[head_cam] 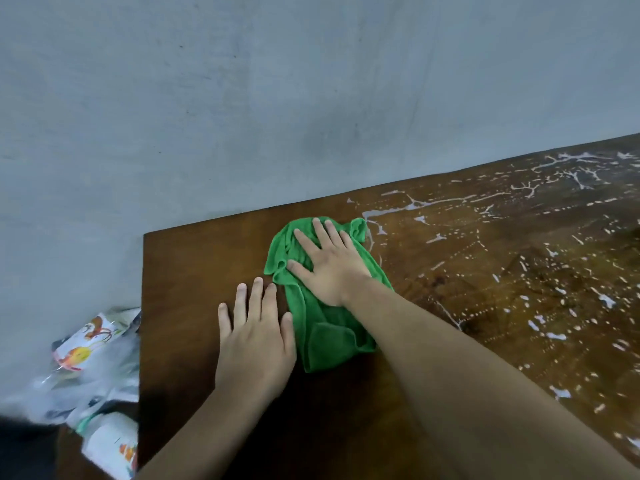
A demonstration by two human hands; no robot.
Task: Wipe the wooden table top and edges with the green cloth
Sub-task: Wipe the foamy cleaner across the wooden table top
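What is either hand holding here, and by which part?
Nothing is gripped. The right hand presses flat on the green cloth; the left hand lies flat on the wooden table.

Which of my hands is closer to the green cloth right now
Right. Your right hand lies flat on top of the green cloth, pressing it onto the wooden table. Your left hand lies flat on bare wood beside the cloth's left edge, about touching it.

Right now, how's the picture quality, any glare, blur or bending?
Head view: the wet streaks glare white on the wooden table; the bags at lower left are smeared; the table's far edge bows from the wide lens; the hands and green cloth look fairly sharp.
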